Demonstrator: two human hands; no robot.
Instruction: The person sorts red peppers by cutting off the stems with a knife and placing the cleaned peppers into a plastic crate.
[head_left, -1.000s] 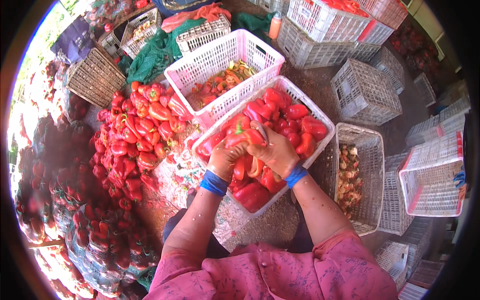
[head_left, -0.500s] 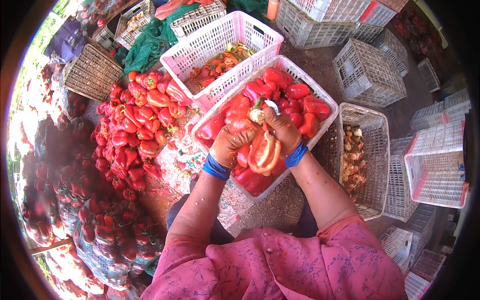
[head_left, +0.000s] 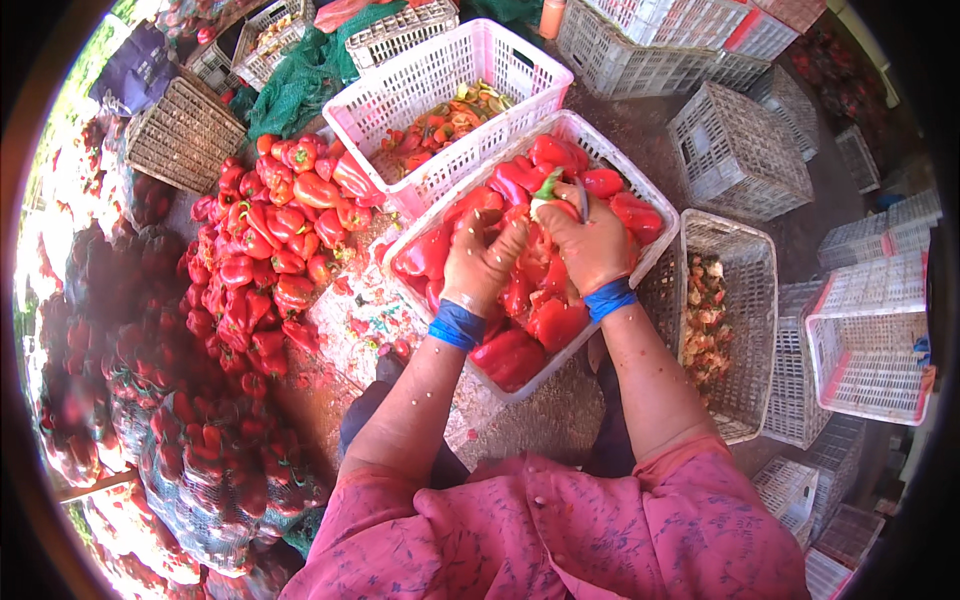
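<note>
My right hand (head_left: 590, 248) is closed on a small knife, whose thin blade (head_left: 582, 203) shows beyond the fingers. A green pepper stem with a pale core (head_left: 547, 192) is pinched at the thumb of that same hand. Beside it, my left hand (head_left: 484, 262) has thumb and fingers apart, with nothing seen in it. Both hands are low over a white crate (head_left: 652, 262) filled with red bell peppers (head_left: 510, 358). A torn-open red pepper (head_left: 557, 320) lies on top, just below the hands. The knife's handle is hidden in my palm.
A white-pink crate (head_left: 350, 118) of pepper scraps adjoins the far side. To the left lie a heap of red peppers (head_left: 270, 235) and filled net bags (head_left: 215, 470). A crate with pepper cores (head_left: 765, 330) stands at right, near stacked grey crates (head_left: 740, 150).
The opened pepper has left my hands and lies in the crate. My left hand has opened and moved slightly right. The stem and core have moved up and right with my right hand.
</note>
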